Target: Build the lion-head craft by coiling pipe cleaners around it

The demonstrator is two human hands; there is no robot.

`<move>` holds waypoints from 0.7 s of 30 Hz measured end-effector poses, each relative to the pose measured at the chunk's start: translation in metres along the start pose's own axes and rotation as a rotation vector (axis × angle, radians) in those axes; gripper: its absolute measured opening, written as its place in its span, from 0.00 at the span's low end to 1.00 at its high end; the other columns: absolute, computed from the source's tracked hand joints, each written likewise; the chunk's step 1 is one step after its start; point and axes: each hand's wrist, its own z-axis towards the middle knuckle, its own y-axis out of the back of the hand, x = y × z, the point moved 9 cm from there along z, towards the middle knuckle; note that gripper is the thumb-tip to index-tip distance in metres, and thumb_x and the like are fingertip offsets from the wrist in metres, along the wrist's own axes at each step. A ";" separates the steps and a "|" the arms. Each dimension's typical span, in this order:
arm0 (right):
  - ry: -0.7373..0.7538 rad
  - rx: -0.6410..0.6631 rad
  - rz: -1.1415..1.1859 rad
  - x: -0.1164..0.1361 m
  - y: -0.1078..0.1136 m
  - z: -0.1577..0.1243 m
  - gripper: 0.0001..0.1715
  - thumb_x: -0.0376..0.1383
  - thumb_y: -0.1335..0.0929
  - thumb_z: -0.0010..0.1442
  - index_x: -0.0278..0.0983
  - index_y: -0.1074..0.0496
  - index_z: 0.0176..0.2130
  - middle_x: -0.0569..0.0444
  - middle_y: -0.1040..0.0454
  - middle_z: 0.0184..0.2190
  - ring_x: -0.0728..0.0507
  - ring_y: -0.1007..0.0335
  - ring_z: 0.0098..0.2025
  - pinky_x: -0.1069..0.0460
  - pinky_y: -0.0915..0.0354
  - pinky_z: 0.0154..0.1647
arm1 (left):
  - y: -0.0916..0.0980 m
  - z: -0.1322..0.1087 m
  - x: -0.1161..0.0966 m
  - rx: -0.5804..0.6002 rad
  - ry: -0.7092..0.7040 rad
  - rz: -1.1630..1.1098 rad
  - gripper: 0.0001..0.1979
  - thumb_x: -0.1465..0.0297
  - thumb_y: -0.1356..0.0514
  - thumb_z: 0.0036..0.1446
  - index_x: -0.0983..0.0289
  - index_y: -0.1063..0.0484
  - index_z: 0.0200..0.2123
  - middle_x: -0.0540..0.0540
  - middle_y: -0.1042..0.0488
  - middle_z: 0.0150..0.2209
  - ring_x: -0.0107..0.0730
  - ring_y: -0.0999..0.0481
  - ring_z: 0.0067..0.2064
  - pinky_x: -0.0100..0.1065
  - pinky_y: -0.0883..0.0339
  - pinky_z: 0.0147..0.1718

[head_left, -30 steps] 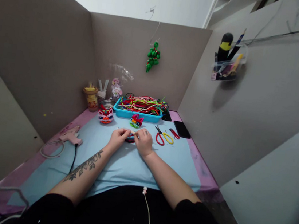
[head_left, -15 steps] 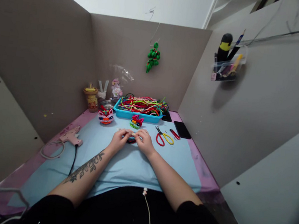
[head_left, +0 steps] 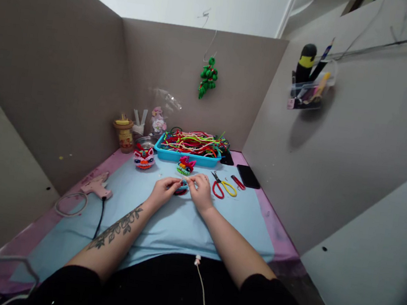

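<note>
Over the blue cloth (head_left: 163, 227), my left hand (head_left: 163, 191) pinches a small pipe-cleaner piece (head_left: 182, 188) with blue and dark red parts. Its far side is partly covered by my fingers. Close beside it, my right hand (head_left: 200, 192) has thumb and fingers pressed together on a thin pale pipe cleaner (head_left: 181, 175) that points up and left. Just beyond my fingers stands a small pink, orange and green pipe-cleaner figure (head_left: 185, 166). To its left sits a white, red and orange lion-like head (head_left: 143, 158).
A blue tray (head_left: 187, 159) heaped with coloured pipe cleaners stands at the back. Pliers with red and yellow handles (head_left: 224, 186), a red-handled cutter (head_left: 237, 182) and a black phone (head_left: 248, 177) lie to the right. On the left rests a pink glue gun (head_left: 97, 186) with its cable.
My hands have moved slightly apart, the right one up and right. More of the blue part of the piece and the pale pipe cleaner now show between them.
</note>
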 end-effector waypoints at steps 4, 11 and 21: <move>-0.010 -0.018 0.002 0.000 0.002 0.000 0.08 0.37 0.34 0.60 0.39 0.29 0.30 0.52 0.28 0.31 0.43 0.35 0.38 0.47 0.39 0.42 | -0.001 0.000 -0.001 0.011 -0.004 -0.003 0.11 0.67 0.42 0.56 0.64 0.23 0.38 0.56 0.20 0.37 0.35 0.22 0.39 0.35 0.30 0.42; -0.009 -0.032 0.009 0.000 0.002 0.000 0.06 0.35 0.33 0.57 0.38 0.30 0.28 0.53 0.30 0.29 0.43 0.36 0.37 0.48 0.40 0.41 | -0.003 0.000 0.001 0.027 0.011 -0.024 0.11 0.67 0.43 0.56 0.64 0.23 0.38 0.56 0.20 0.38 0.35 0.22 0.40 0.35 0.30 0.42; -0.046 -0.006 0.016 -0.005 -0.003 -0.002 0.06 0.32 0.34 0.54 0.39 0.34 0.26 0.54 0.33 0.27 0.43 0.36 0.35 0.48 0.39 0.40 | -0.004 -0.001 0.003 0.016 0.010 0.012 0.11 0.67 0.42 0.56 0.64 0.22 0.37 0.56 0.20 0.37 0.35 0.22 0.38 0.34 0.30 0.41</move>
